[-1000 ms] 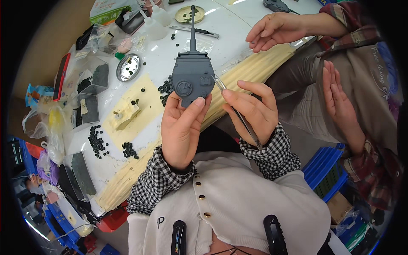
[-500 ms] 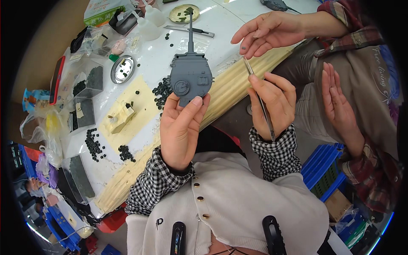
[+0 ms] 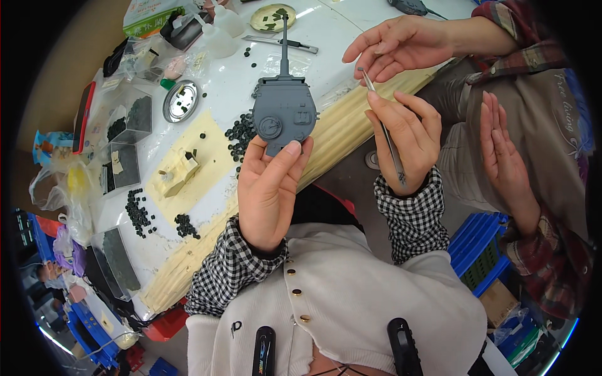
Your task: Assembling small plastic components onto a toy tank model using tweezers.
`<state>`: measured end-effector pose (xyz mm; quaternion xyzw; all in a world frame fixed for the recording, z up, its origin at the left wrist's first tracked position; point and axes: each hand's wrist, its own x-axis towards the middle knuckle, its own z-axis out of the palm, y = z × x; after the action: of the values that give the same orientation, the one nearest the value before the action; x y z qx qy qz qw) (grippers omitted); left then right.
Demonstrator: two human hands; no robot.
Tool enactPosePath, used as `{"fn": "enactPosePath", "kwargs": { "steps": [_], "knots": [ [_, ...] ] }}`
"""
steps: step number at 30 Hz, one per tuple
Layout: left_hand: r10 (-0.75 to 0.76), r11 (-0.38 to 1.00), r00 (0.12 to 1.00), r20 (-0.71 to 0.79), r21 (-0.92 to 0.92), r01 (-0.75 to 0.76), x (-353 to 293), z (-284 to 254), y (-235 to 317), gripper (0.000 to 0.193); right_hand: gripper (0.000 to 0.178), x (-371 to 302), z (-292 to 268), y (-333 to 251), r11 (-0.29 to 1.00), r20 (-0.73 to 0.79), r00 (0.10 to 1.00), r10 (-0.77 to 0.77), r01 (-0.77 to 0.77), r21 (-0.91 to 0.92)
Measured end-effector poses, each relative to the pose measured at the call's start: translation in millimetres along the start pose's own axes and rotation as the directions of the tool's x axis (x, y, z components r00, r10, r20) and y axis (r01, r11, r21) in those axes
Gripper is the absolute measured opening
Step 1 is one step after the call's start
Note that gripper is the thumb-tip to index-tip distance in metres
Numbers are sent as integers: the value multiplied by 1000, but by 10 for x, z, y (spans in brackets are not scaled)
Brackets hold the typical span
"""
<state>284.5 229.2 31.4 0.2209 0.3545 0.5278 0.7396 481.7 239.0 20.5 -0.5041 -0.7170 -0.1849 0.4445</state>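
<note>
My left hand [image 3: 271, 188] grips the rear edge of a grey model tank turret [image 3: 285, 116] between thumb and fingers. Its long barrel points away from me, over the table. My right hand [image 3: 406, 135] is closed around metal tweezers [image 3: 389, 141]. At the tweezers' tips is a tiny grey part [image 3: 360, 69], close to the fingers of a co-worker's hand [image 3: 401, 47]. That hand is palm up with its fingers apart. The co-worker's other hand [image 3: 501, 153] is held flat, farther right.
Small black round parts [image 3: 240, 135] lie in piles on the white table. A cream model piece [image 3: 179, 175] sits on a yellow sheet. Around it are a round metal tin [image 3: 182, 101], clear boxes [image 3: 132, 119] and a utility knife [image 3: 282, 44]. A pale padded edge [image 3: 338, 141] runs along the table's front.
The tweezers have lifted the tiny grey part off the co-worker's fingers. My right hand has shifted slightly right. The turret has moved a little toward me and right.
</note>
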Motion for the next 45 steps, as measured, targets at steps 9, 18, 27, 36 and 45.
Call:
{"fn": "enactPosePath", "kwargs": {
  "steps": [9,18,27,36,45],
  "knots": [
    [-3,1000,1000,-15,-27,3,1,23,32,38,33,20,55,60,1000,8,1000,-18,18,-14],
    [-4,997,999,-33,-77,1,7,26,56,35,34,59,74,31,998,-11,998,-54,54,16],
    [4,997,999,-40,-80,-7,7,17,65,34,39,103,144,117,995,-32,995,-93,92,-46],
    [16,997,999,-28,-78,-18,13,10,80,35,39,81,150,134,995,-34,996,-87,85,-48],
    [9,996,999,-33,-88,-12,14,14,93,35,39,83,117,148,994,-60,993,-106,105,-27]
  ]
}}
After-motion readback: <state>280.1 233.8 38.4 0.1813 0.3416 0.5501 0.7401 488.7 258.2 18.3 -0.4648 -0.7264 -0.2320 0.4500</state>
